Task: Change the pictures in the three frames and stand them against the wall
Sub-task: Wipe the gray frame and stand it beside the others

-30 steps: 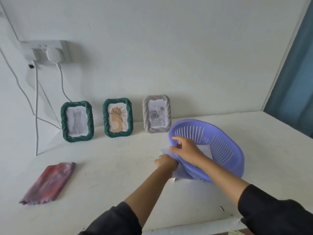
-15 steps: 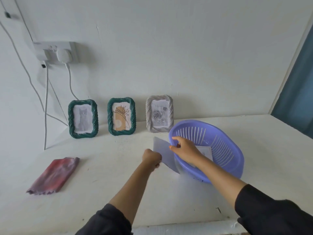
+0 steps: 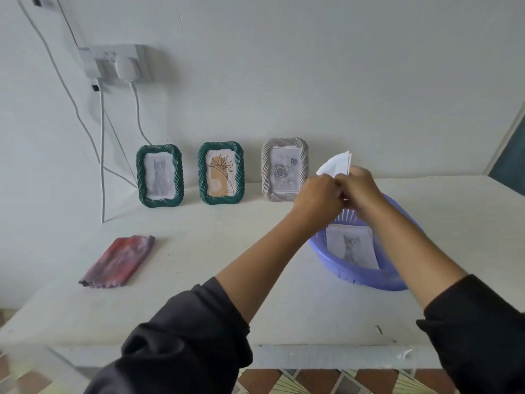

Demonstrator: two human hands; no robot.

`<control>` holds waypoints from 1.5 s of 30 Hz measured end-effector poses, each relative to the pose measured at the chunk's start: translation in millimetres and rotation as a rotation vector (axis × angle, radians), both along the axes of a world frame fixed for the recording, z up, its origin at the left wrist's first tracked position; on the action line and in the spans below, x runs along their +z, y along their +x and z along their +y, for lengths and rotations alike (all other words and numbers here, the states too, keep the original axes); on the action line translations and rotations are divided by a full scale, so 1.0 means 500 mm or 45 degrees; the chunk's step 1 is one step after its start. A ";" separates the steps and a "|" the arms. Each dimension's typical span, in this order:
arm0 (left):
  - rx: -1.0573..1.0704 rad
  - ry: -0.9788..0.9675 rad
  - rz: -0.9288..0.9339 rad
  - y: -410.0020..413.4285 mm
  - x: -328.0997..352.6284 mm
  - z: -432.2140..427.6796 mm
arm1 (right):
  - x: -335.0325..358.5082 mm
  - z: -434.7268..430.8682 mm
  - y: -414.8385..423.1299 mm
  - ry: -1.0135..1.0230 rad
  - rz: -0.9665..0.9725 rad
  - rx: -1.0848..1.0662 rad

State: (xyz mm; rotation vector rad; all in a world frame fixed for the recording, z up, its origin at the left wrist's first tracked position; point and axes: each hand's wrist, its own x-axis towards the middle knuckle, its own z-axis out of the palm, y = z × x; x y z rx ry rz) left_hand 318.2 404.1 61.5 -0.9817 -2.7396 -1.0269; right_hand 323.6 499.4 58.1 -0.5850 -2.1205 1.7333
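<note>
Three frames stand against the wall: a green frame with a cat picture [image 3: 159, 176], a green frame with a flower drawing [image 3: 221, 173] and a grey frame with a rose picture [image 3: 285, 169]. My left hand [image 3: 316, 197] and my right hand [image 3: 360, 189] meet above the purple basket [image 3: 366, 275], both pinching a thin stack of white paper pictures [image 3: 336, 164] that sticks up behind them. Another cat picture [image 3: 352, 246] lies inside the basket.
A folded red and purple cloth [image 3: 119, 261] lies on the white table at the left. A wall socket with a plug [image 3: 116, 65] and hanging cables sit above the left frame. The table's front edge [image 3: 284, 356] is close to me.
Both hands have risen from the basket's rim, bringing paper pictures up above it. The basket has dropped flat onto the table, showing a cat picture inside.
</note>
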 end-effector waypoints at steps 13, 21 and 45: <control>0.240 0.272 -0.828 -0.091 -0.130 -0.026 | -0.137 0.129 0.017 -0.012 -0.738 0.004; 0.210 0.307 -0.846 -0.103 -0.136 -0.024 | -0.138 0.112 0.005 0.659 -1.159 0.122; 0.174 0.185 -0.744 -0.118 -0.150 -0.017 | -0.200 0.079 -0.053 1.074 -1.461 0.418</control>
